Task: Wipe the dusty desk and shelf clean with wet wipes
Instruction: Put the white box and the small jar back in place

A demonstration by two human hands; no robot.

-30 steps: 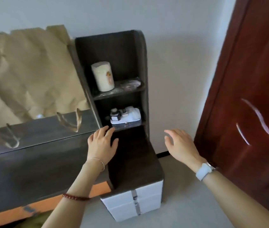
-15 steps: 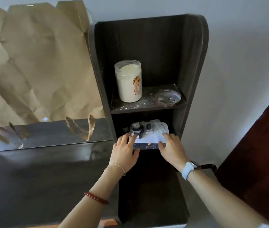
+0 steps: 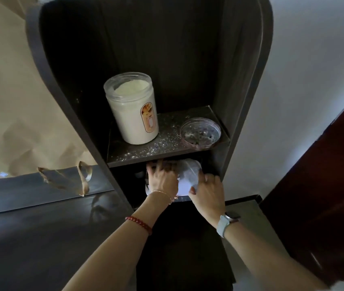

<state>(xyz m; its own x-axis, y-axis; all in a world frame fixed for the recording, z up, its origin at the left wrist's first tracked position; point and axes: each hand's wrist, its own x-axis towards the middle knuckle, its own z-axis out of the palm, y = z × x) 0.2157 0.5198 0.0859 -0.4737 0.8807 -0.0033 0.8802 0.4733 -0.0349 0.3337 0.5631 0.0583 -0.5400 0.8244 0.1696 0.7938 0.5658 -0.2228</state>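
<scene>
A dark wooden shelf unit (image 3: 238, 85) stands at the right end of the dark desk (image 3: 40, 238). Its upper shelf board (image 3: 166, 141) is strewn with pale dust and crumbs. On the lower shelf lies a white wet-wipe pack (image 3: 189, 178). My left hand (image 3: 162, 179) lies over the pack's left part with fingers spread. My right hand (image 3: 207, 193) grips the pack's right edge. Small items behind the pack are hidden by my hands.
A clear jar of white powder (image 3: 133, 108) and a dusty clear lid (image 3: 200, 133) sit on the upper shelf. Brown paper (image 3: 9, 91) covers the mirror (image 3: 40, 185) behind the desk. A dark red door (image 3: 324, 175) is at the right.
The view has moved in close to the shelf. Both hands went from the air above the desk onto the pack on the lower shelf and now hold it.
</scene>
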